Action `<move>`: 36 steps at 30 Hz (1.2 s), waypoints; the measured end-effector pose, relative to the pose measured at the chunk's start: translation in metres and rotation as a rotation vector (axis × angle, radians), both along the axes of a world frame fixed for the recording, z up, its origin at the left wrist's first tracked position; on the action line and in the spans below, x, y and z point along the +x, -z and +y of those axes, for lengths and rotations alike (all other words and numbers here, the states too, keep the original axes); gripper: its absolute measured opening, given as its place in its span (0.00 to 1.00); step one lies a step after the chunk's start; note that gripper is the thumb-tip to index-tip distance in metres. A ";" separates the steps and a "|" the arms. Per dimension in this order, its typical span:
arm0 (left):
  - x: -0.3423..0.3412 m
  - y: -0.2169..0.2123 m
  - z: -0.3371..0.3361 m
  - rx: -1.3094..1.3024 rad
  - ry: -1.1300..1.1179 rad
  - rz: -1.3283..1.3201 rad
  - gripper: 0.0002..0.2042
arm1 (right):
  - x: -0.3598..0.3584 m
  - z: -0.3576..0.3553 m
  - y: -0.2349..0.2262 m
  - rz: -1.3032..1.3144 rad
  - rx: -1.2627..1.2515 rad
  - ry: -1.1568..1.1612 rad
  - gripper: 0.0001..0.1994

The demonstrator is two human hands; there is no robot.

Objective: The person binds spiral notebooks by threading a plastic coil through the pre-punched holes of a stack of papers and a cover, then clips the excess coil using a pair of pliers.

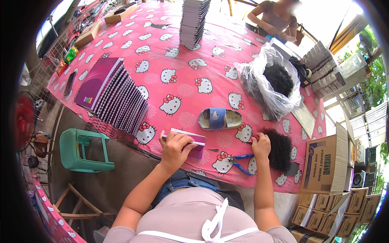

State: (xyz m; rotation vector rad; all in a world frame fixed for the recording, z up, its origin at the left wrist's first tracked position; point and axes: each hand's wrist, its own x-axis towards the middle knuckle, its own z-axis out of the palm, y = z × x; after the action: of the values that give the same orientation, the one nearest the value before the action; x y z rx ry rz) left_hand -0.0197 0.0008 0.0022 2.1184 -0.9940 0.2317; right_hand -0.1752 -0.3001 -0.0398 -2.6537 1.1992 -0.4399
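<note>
Left hand (175, 146): palm down, fingers curled in a grip, forearm bare and angled up from lower left. Right hand (260, 145): fingers bent, closed loosely, forearm bare and near upright. Hands lay well apart, both wrists straight.

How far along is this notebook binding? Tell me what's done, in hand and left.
Done, it seems: a row of purple spiral-bound notebooks leaning at the table's left. In hand: the left hand presses one small purple notebook flat, while the right hand reaches into the pile of black wire spirals. Left: a tall stack of booklets and a bag of spirals.
</note>
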 end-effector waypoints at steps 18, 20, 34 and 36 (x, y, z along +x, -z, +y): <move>0.000 -0.003 0.003 -0.025 0.011 0.105 0.08 | 0.041 0.115 -0.062 -0.420 0.571 -0.620 0.10; 0.000 -0.002 0.004 -0.046 0.017 0.075 0.08 | 0.053 0.125 -0.059 -0.418 0.565 -0.667 0.11; -0.004 0.001 0.005 -0.069 -0.006 0.083 0.07 | 0.061 0.121 -0.068 -0.164 1.028 -0.588 0.06; -0.003 0.002 0.006 -0.058 0.006 0.053 0.08 | 0.060 0.127 -0.070 -0.133 0.771 -0.700 0.06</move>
State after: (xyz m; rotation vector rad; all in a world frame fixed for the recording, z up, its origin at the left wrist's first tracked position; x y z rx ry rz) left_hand -0.0230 0.0070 0.0001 2.0583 -0.9518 0.1972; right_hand -0.1151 -0.1734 0.0297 -2.1027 0.2418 -0.0085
